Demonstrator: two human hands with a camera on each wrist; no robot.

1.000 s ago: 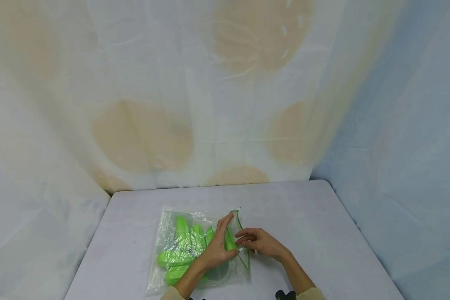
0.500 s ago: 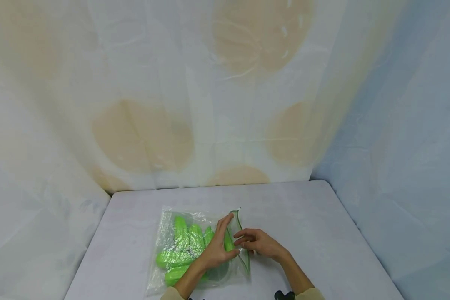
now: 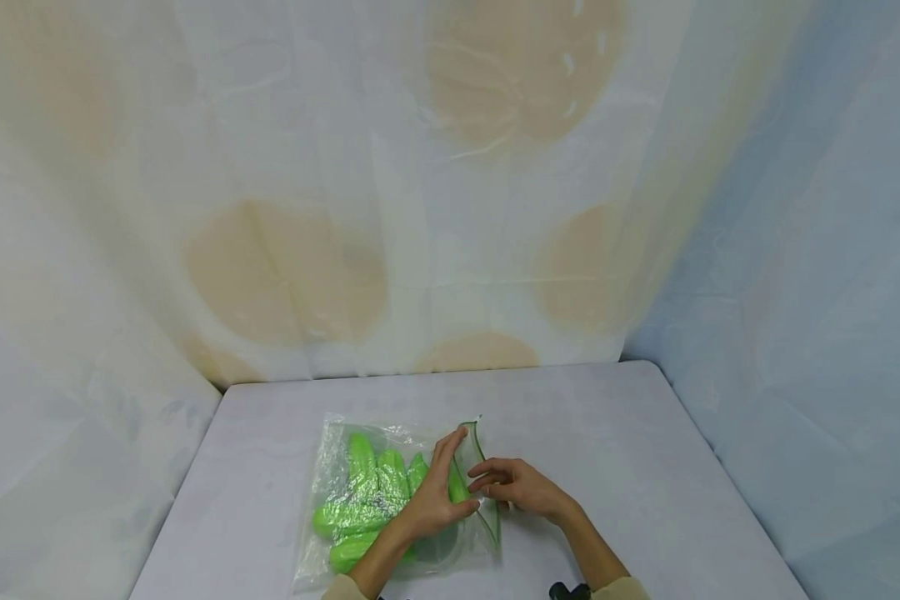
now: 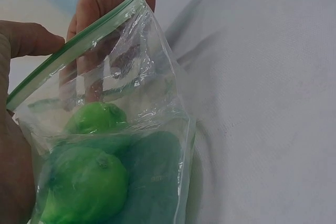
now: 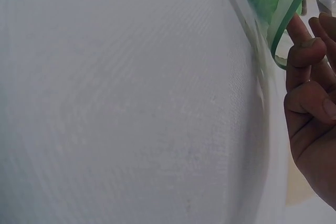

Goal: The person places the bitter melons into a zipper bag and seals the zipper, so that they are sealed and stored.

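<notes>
A clear zip bag (image 3: 318, 483) with a green zip edge lies on the table, its mouth facing right and parted. Inside are several bright green, long gourd-like vegetables (image 3: 360, 467). My left hand (image 3: 431, 504) grips the bag near its mouth, thumb and fingers spread along the zip rim (image 4: 79, 48). One vegetable (image 3: 457, 483) lies by the mouth; its rounded end (image 4: 97, 118) shows through the plastic in the left wrist view. My right hand (image 3: 525, 487) reaches into the mouth with fingers extended toward that end; in the right wrist view its lower fingers (image 5: 310, 100) bend.
A white-covered table (image 3: 607, 433) carries the bag. A patterned curtain (image 3: 450, 208) hangs behind it, with a pale blue sheet (image 3: 810, 317) at the right and a white one (image 3: 60, 400) at the left. A dark device (image 3: 568, 591) sits at the right wrist.
The green vegetables in the bag shifted slightly left between the first and second frames. My right fingertips moved a little left into the mouth. Since then almost nothing differs.
</notes>
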